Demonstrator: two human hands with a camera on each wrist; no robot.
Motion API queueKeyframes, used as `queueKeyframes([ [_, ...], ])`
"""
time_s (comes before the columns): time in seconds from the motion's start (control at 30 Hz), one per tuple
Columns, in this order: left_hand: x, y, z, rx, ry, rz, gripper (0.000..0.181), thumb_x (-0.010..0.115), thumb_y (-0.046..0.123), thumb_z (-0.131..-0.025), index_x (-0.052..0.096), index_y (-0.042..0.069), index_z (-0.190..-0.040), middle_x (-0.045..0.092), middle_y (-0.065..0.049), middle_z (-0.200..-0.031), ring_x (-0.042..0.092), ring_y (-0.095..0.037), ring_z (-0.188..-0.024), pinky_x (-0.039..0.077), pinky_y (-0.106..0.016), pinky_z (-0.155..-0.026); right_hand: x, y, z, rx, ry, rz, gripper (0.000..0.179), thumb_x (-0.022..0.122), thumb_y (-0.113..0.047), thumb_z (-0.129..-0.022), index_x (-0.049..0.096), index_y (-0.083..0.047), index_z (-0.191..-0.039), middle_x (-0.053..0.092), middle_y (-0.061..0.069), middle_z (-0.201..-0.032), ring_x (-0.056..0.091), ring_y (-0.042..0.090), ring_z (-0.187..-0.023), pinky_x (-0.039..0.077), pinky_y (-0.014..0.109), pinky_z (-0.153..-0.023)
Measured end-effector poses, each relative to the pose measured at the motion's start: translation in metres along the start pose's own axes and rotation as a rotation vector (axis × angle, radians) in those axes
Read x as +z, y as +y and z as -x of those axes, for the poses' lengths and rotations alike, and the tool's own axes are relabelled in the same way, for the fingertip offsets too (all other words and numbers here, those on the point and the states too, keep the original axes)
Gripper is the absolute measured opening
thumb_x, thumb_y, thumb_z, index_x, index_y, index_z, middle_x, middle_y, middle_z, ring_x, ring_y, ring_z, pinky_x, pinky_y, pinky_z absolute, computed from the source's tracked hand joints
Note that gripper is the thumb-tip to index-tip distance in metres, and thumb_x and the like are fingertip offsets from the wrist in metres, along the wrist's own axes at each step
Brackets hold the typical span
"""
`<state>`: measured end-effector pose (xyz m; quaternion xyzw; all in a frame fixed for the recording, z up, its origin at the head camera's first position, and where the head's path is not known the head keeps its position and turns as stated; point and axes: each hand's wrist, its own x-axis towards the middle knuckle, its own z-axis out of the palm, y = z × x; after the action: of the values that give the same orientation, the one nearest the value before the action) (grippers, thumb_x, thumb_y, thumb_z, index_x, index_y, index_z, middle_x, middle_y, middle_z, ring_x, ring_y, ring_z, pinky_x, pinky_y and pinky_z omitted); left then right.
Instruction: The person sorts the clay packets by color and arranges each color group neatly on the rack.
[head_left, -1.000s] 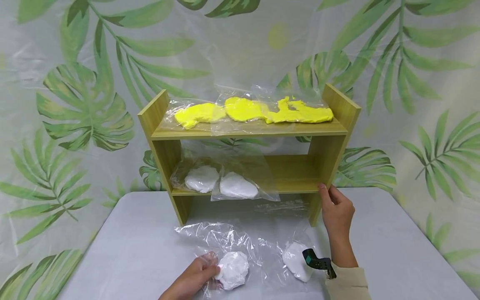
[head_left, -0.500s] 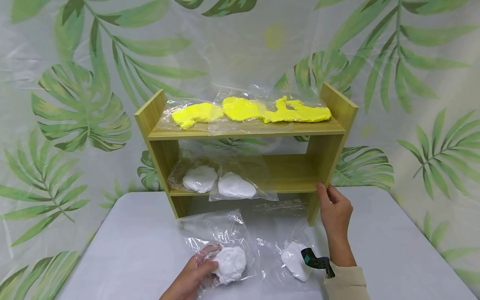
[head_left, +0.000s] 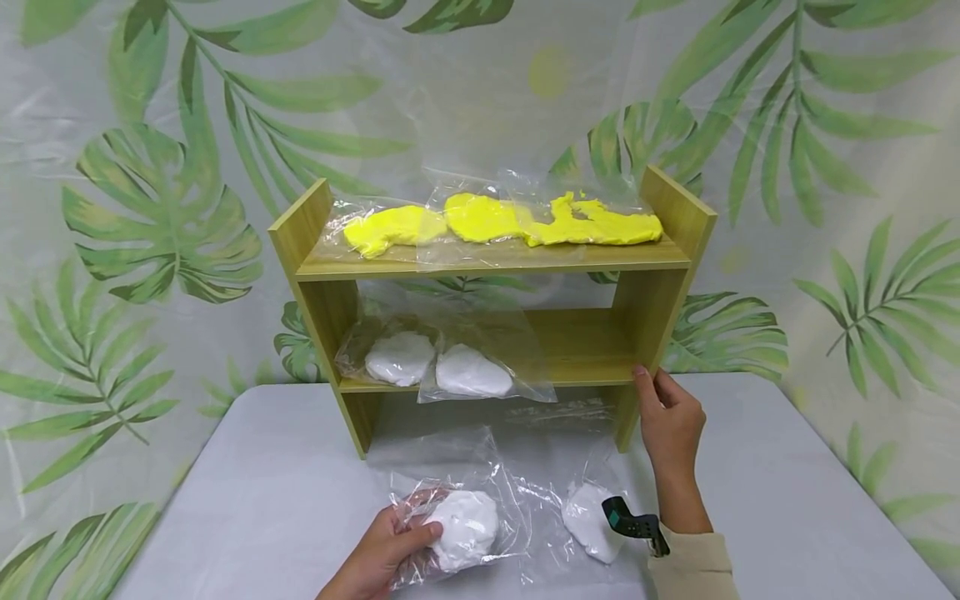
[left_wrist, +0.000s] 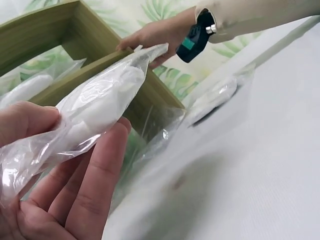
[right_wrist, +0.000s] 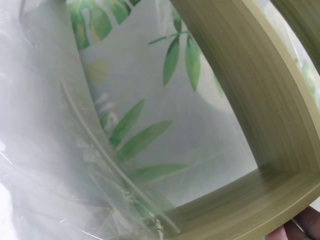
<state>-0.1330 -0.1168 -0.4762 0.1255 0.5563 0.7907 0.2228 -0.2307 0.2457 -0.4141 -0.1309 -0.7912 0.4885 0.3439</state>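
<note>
My left hand (head_left: 382, 546) grips a clear plastic bag with a white clay-like lump (head_left: 467, 530) inside, thumb on the near face and fingers behind. In the left wrist view this bagged lump (left_wrist: 100, 97) is held above the table. My right hand (head_left: 671, 425) pinches the right side panel of a wooden shelf (head_left: 487, 268) at the lower board's height. The right wrist view catches only some fingertips (right_wrist: 305, 225) at the shelf's edge. A second bagged white lump (head_left: 592, 521) lies on the table, partly hidden by the right wrist's camera.
Several bagged yellow lumps (head_left: 486, 218) lie in a row on the top board. Two bagged white lumps (head_left: 474, 372) sit at the left and middle of the lower board, one bag overhanging its front edge. The shelf stands on a white table (head_left: 247, 492) before a leaf-patterned cloth (head_left: 480, 100).
My left hand has raised and tilted the bagged white lump, then shifted it slightly right. My right hand keeps its place on the shelf panel. The head view has moved a little.
</note>
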Motion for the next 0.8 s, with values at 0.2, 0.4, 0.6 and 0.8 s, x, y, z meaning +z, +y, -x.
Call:
queueKeyframes([
  [0.2,0.007,0.007,0.004,0.008,-0.108,0.016,0.04,0.053,0.001,-0.096,0.05,0.003,-0.136,0.071,-0.005,-0.102,0.068,-0.013,-0.087,0.055,-0.026,-0.076,0.0,0.001,0.0,0.0,0.001,-0.013,0.042,0.059,-0.046,-0.093,0.07,-0.015,-0.119,0.071,0.006,-0.108,0.066,0.022,-0.098,0.042,0.005,-0.069],
  [0.4,0.015,0.015,0.007,0.043,-0.201,-0.018,0.043,0.052,0.001,-0.097,0.044,-0.004,-0.139,0.071,-0.007,-0.104,0.068,-0.012,-0.087,0.055,-0.025,-0.074,0.0,0.001,0.0,0.004,-0.004,0.0,0.044,0.058,-0.047,-0.093,0.07,-0.014,-0.12,0.071,0.006,-0.109,0.067,0.02,-0.099,0.055,0.03,-0.079],
  [0.6,0.025,0.026,0.01,0.033,-0.216,-0.134,0.047,0.054,0.006,-0.097,0.039,-0.011,-0.138,0.07,-0.01,-0.11,0.066,-0.01,-0.092,0.054,-0.023,-0.078,-0.001,0.0,0.0,0.007,-0.009,-0.009,0.044,0.058,-0.047,-0.093,0.07,-0.014,-0.119,0.071,0.006,-0.107,0.066,0.021,-0.099,0.049,0.012,-0.072],
  [0.8,0.033,0.03,0.013,0.016,-0.221,-0.198,0.046,0.056,0.01,-0.097,0.044,-0.008,-0.137,0.064,-0.016,-0.122,0.065,-0.01,-0.096,0.053,-0.021,-0.079,-0.001,-0.001,0.0,0.001,-0.015,-0.021,0.043,0.058,-0.045,-0.094,0.071,-0.013,-0.119,0.071,0.007,-0.108,0.066,0.022,-0.1,0.042,0.004,-0.068],
])
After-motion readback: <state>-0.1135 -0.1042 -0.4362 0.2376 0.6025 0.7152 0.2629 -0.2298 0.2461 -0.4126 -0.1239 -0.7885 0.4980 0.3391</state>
